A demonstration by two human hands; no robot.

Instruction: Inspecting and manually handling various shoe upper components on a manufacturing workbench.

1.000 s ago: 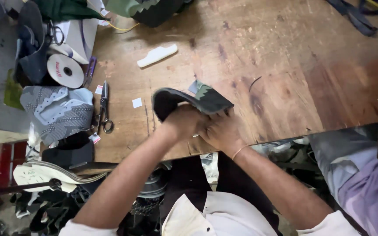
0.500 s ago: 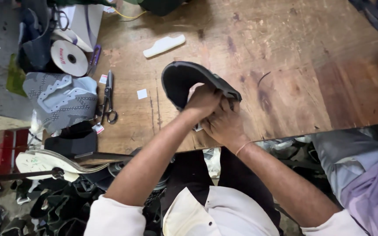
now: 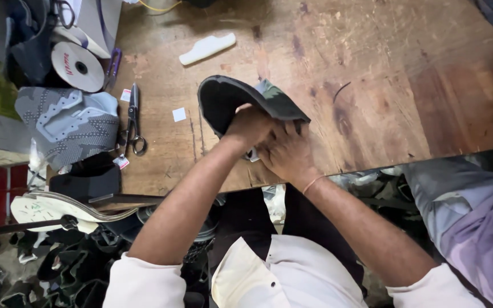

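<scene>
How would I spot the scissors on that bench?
Start at the wooden table and go to its left side. Right of the grey patterned pieces lie the scissors, blades pointing away from the person: the only metal tool there.

- A dark, curved shoe upper of black and grey-green camouflage fabric [image 3: 241, 100] sits at the near middle of the worn wooden tabletop.
- Its rounded, hollow black end points away from the person and towards the left; the inside shows as a dark oval.
- The camouflage-patterned side faces right, ending in a pointed edge.
- Its near end is covered, so the shape there cannot be told.
- It is tilted, its near part lifted off the wood.
</scene>
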